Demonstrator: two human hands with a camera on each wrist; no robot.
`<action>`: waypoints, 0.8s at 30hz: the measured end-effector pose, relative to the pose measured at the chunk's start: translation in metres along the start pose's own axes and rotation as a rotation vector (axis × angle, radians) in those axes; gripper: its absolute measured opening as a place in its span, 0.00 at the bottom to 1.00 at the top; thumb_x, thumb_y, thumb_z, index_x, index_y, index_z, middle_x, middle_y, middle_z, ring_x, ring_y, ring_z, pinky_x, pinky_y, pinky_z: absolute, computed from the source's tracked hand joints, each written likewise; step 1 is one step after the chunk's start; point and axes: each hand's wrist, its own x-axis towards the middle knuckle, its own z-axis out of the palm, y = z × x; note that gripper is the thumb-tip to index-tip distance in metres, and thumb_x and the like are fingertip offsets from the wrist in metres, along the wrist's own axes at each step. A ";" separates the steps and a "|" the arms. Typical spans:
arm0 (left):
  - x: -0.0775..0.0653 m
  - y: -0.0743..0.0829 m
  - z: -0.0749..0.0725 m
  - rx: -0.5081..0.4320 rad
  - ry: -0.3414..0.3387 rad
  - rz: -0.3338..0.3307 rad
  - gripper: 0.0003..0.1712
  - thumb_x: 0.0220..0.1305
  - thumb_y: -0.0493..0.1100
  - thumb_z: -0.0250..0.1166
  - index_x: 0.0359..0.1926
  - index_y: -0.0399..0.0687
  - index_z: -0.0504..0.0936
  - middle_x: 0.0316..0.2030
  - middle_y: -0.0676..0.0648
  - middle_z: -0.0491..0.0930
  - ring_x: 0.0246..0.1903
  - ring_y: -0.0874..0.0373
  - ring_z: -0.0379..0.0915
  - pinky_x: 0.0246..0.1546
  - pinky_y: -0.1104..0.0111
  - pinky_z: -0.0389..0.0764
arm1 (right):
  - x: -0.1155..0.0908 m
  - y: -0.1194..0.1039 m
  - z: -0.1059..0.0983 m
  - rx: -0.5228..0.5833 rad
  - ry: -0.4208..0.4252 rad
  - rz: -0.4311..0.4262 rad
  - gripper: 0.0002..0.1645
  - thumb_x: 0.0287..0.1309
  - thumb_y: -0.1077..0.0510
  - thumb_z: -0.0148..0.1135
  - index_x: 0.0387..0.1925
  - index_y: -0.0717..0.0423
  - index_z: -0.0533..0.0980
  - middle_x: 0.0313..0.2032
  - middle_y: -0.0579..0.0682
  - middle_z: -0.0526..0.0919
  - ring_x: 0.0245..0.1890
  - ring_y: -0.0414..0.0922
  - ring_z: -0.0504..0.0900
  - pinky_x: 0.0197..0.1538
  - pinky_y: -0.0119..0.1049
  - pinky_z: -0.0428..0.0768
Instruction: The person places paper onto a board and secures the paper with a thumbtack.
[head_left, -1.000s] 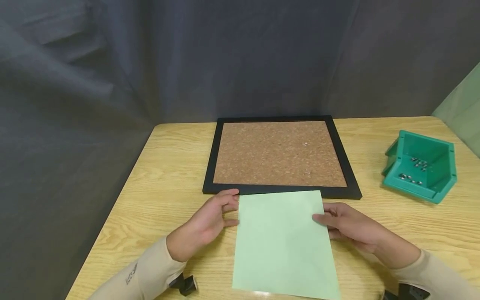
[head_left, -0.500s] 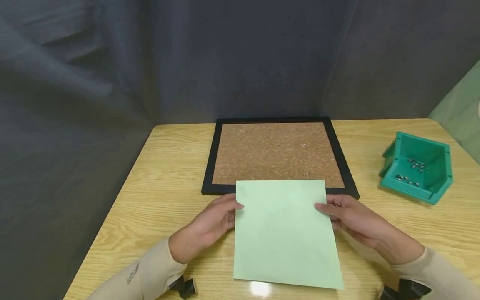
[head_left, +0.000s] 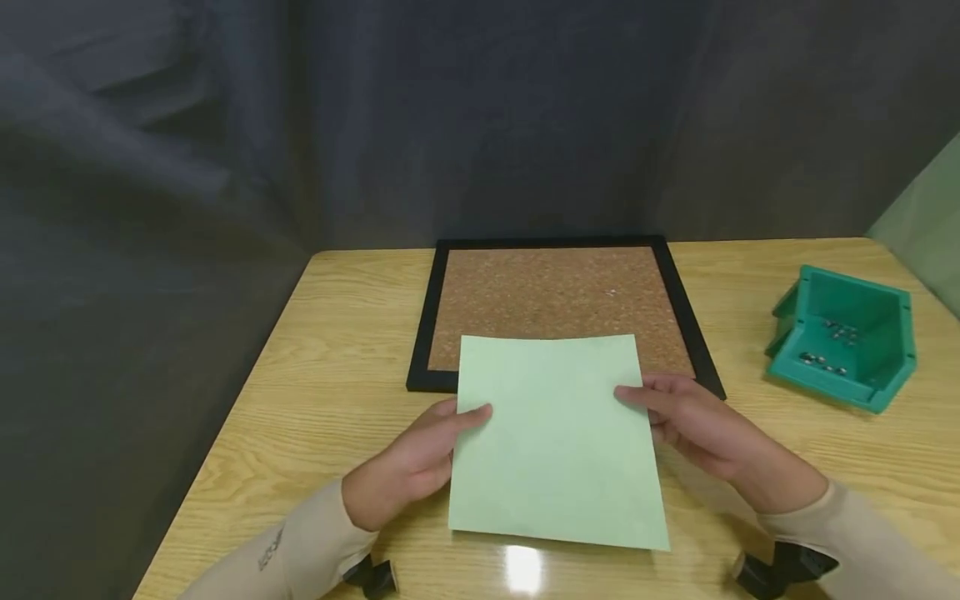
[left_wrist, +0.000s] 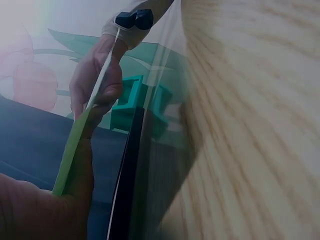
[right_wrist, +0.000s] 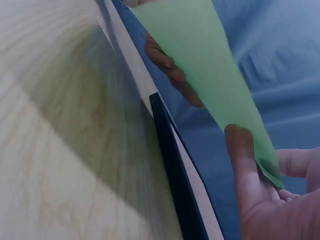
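A sheet of light green paper (head_left: 551, 442) is held up between both hands, its far edge overlapping the lower part of the cork board (head_left: 555, 292) in the head view. My left hand (head_left: 420, 450) pinches the paper's left edge, thumb on top and fingers behind. On the opposite edge my right hand (head_left: 697, 429) pinches it the same way, a little farther up. In the right wrist view the paper (right_wrist: 200, 65) is raised off the table, with the right thumb (right_wrist: 240, 145) on its face. The fingers behind the sheet are mostly hidden in the head view.
The cork board's black frame (head_left: 693, 350) lies flat at the back of the wooden table (head_left: 300, 400). To its right stands a green plastic bin (head_left: 843, 333) with several small shiny metal pieces. A dark cloth (head_left: 495, 117) hangs behind the table.
The left hand, first beside the sheet with spread fingers, has taken hold of its left edge. The paper has risen and moved forward, now covering the board's near frame and part of the cork.
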 end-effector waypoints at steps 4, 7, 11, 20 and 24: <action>0.001 0.001 -0.002 0.008 0.060 0.022 0.23 0.76 0.46 0.55 0.63 0.36 0.69 0.42 0.54 0.84 0.43 0.64 0.82 0.45 0.70 0.81 | 0.001 0.001 0.004 0.031 -0.042 -0.014 0.17 0.76 0.54 0.48 0.58 0.56 0.75 0.46 0.45 0.89 0.46 0.43 0.88 0.51 0.36 0.84; 0.002 0.005 -0.003 0.006 0.087 0.033 0.21 0.76 0.46 0.55 0.61 0.36 0.70 0.40 0.55 0.84 0.42 0.64 0.81 0.44 0.70 0.81 | 0.000 0.003 0.006 0.031 -0.043 -0.005 0.19 0.76 0.54 0.49 0.59 0.59 0.74 0.47 0.45 0.89 0.46 0.43 0.88 0.51 0.36 0.84; 0.002 0.008 -0.003 0.007 0.095 0.028 0.20 0.76 0.46 0.54 0.59 0.36 0.70 0.39 0.55 0.83 0.42 0.64 0.81 0.45 0.70 0.81 | -0.002 0.007 0.009 0.010 -0.053 0.046 0.21 0.75 0.52 0.50 0.57 0.63 0.74 0.44 0.46 0.89 0.44 0.43 0.89 0.50 0.37 0.85; 0.003 0.015 -0.004 0.023 0.085 0.043 0.23 0.76 0.49 0.55 0.62 0.37 0.69 0.42 0.55 0.83 0.44 0.65 0.80 0.46 0.71 0.81 | -0.003 0.008 0.008 -0.043 -0.034 0.034 0.23 0.77 0.49 0.47 0.54 0.65 0.75 0.43 0.47 0.89 0.43 0.43 0.88 0.49 0.38 0.85; 0.003 0.013 -0.004 0.016 0.051 0.036 0.25 0.75 0.46 0.56 0.65 0.37 0.68 0.45 0.54 0.83 0.46 0.65 0.81 0.47 0.70 0.82 | -0.005 0.006 0.007 -0.061 0.004 0.032 0.24 0.77 0.49 0.47 0.56 0.65 0.74 0.44 0.46 0.89 0.43 0.42 0.87 0.48 0.38 0.85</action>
